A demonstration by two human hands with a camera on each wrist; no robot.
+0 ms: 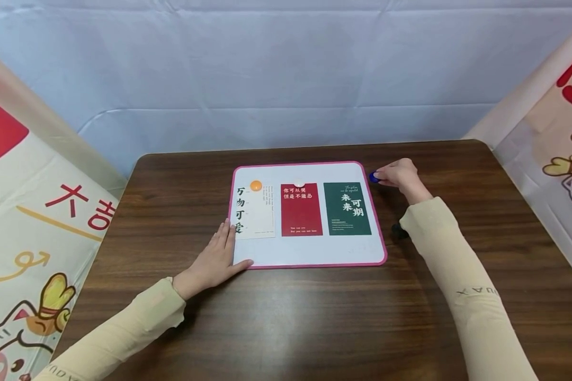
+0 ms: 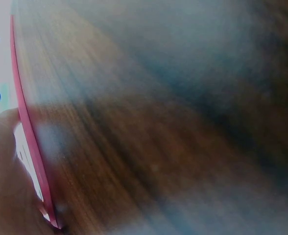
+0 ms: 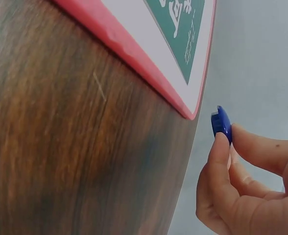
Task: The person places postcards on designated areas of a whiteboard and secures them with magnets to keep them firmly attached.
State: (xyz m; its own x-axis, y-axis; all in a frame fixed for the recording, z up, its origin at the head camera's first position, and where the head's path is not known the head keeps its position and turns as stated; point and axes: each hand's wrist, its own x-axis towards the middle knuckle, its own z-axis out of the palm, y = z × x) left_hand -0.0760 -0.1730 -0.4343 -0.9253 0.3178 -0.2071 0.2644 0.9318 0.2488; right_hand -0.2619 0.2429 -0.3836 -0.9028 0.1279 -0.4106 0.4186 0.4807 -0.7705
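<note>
A whiteboard (image 1: 310, 253) with a pink rim lies on the table. On it are a white card (image 1: 259, 219) under an orange round magnet (image 1: 256, 186), a red card (image 1: 301, 214) with a white magnet (image 1: 299, 182) at its top edge, and a green card (image 1: 348, 214) with no magnet on it. My left hand (image 1: 217, 257) rests on the board's lower left corner, fingers straight. Just off the board's right edge, my right hand (image 1: 400, 177) pinches a blue round magnet (image 3: 221, 122) between thumb and fingers.
A small dark object (image 1: 399, 231), partly hidden by the right sleeve, lies right of the board. The brown wooden table (image 1: 286, 317) ends at a pale cloth backdrop (image 1: 286, 79). Printed cloths (image 1: 43, 238) hang at both sides.
</note>
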